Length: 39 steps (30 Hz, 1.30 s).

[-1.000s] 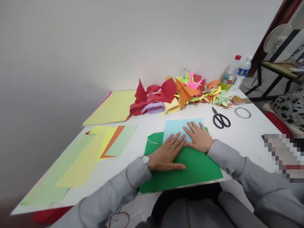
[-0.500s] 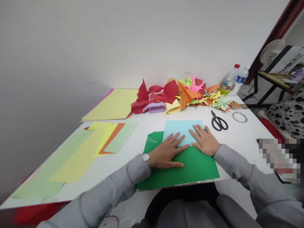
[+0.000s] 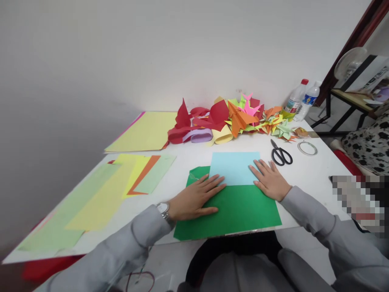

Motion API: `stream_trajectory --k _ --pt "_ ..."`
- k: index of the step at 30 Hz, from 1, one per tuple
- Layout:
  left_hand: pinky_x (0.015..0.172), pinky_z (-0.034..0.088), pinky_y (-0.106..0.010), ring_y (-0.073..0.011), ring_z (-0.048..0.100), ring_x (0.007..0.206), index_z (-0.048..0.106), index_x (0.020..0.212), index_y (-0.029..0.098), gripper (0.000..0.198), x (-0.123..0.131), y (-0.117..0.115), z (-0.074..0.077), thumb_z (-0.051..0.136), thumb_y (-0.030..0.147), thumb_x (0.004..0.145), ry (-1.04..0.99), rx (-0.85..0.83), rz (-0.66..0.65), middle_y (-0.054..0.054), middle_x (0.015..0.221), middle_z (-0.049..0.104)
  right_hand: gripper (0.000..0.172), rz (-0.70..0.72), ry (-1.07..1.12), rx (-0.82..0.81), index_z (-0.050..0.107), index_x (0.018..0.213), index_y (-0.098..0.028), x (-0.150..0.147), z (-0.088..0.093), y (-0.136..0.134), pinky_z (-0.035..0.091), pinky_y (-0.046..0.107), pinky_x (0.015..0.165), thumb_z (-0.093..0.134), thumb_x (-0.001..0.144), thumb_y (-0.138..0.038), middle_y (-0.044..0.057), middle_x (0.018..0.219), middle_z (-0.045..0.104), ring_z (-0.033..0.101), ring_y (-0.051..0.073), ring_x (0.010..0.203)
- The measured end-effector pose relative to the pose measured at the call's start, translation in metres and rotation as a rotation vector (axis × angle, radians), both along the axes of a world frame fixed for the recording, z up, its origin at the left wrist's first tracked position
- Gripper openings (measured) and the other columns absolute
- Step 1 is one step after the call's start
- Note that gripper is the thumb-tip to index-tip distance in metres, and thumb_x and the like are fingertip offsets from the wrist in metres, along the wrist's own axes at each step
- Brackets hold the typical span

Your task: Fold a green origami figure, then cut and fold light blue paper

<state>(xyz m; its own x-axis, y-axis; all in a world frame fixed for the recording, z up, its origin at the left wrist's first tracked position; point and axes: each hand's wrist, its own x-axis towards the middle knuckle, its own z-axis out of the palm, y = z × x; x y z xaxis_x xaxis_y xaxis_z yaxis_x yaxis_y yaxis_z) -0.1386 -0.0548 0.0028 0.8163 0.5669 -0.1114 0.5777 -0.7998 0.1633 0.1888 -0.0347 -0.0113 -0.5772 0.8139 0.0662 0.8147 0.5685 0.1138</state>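
Observation:
A light blue paper (image 3: 234, 168) lies flat, its lower edge over a green sheet (image 3: 243, 209) near the table's front edge. My left hand (image 3: 194, 197), with a watch at the wrist, rests flat on the green sheet with fingers spread, its fingertips at the blue paper's lower left corner. At the right edge of the blue paper lies my right hand (image 3: 271, 179), palm down, fingers apart, fingertips on the paper. Neither hand grips anything. Black-handled scissors (image 3: 281, 154) lie beyond my right hand, beside a roll of tape (image 3: 307, 148).
Folded and curled coloured paper pieces (image 3: 240, 117) are heaped by the wall, with two bottles (image 3: 306, 101) to their right. Large yellow sheets (image 3: 141, 132) lie at the back left, cut strips (image 3: 97, 194) in front. A person's patterned clothing (image 3: 369, 142) shows at the right.
My left hand has slid left, off most of the blue paper. My right hand has shifted slightly right, toward the paper's edge, uncovering more of it.

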Motion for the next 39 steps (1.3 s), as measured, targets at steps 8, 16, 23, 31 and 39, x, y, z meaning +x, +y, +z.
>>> stream_trajectory --k 8,16,23,31,39 --pt "0.118 0.011 -0.05 -0.0266 0.024 0.144 0.008 0.153 0.027 0.069 -0.032 -0.011 0.004 0.037 0.051 0.095 -0.036 -0.026 0.064 -0.008 0.157 0.023 0.051 0.038 0.035 -0.031 0.024 0.15 -0.031 0.006 -0.001 0.001 0.018 0.063 0.109 0.025 0.1 -0.043 0.002 0.157 0.028 0.023 0.033 0.143" --pt "0.117 0.016 -0.051 -0.0264 0.031 0.141 0.015 0.152 0.028 0.062 -0.034 -0.012 0.007 0.039 0.044 0.097 -0.108 -0.016 0.077 -0.007 0.155 0.03 0.051 0.058 0.045 -0.038 0.025 0.15 -0.03 0.01 -0.002 0.001 0.019 0.064 0.109 0.025 0.1 -0.043 0.002 0.155 0.031 0.024 0.033 0.142" --pt "0.117 0.016 -0.05 -0.0254 0.032 0.141 0.019 0.151 0.029 0.056 -0.039 -0.013 0.008 0.035 0.039 0.098 -0.088 0.044 0.065 -0.005 0.152 0.037 0.051 0.067 0.054 -0.031 0.025 0.15 -0.03 0.009 -0.002 0.001 0.02 0.064 0.109 0.024 0.1 -0.043 0.003 0.155 0.032 0.024 0.033 0.142" --pt "0.117 0.014 -0.052 -0.0294 0.038 0.137 0.039 0.144 0.019 0.056 -0.024 -0.015 0.019 0.039 0.047 0.096 -0.01 0.102 0.027 -0.011 0.146 0.046 0.056 0.069 0.072 -0.01 0.028 0.149 -0.027 0.003 0.006 -0.004 0.017 0.066 0.108 0.032 0.098 -0.048 0.006 0.155 0.031 0.024 0.037 0.142" --pt "0.117 0.02 -0.048 -0.0298 0.024 0.144 0.02 0.151 0.015 0.076 0.038 -0.009 0.01 0.042 0.056 0.091 -0.13 -0.046 -0.158 -0.016 0.156 0.026 0.075 0.261 0.114 -0.155 0.03 0.148 -0.018 -0.034 0.017 -0.03 0.016 0.063 0.112 0.032 0.091 -0.066 0.011 0.155 0.031 0.028 0.034 0.141"
